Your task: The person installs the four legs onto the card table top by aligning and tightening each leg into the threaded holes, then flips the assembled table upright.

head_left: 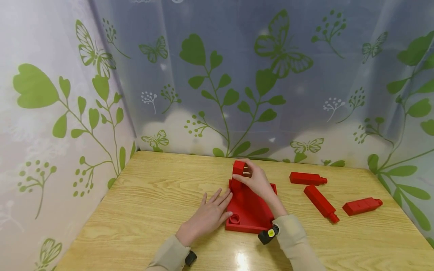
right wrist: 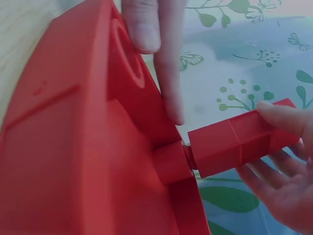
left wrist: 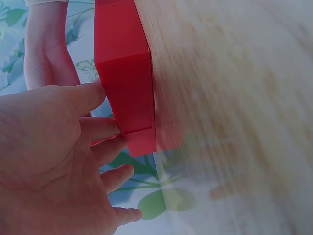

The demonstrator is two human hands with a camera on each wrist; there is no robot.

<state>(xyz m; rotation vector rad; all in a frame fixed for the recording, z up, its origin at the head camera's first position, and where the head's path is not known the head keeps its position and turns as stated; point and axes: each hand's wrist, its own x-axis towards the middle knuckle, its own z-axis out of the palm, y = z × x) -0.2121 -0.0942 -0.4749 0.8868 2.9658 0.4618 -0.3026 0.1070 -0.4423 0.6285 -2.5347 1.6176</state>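
A red square tray-like piece (head_left: 251, 210) lies on the table, its raised rim upward, with a round socket (head_left: 234, 218) showing at its near left corner. My right hand (head_left: 255, 181) grips a red square leg (head_left: 239, 166) between thumb and fingers. The leg stands over the far left corner; in the right wrist view its narrow end meets the round corner socket (right wrist: 171, 162). How deep it sits I cannot tell. With fingers extended, my left hand (head_left: 211, 213) rests against the left side of the tray-like piece, as the left wrist view also shows.
To the right, three more red legs with narrow round ends lie on the table: one at the back (head_left: 305, 178), one slanted (head_left: 319, 201), and one farther right (head_left: 361, 206). Behind the wooden table (head_left: 159, 184) hangs a patterned curtain (head_left: 223, 109).
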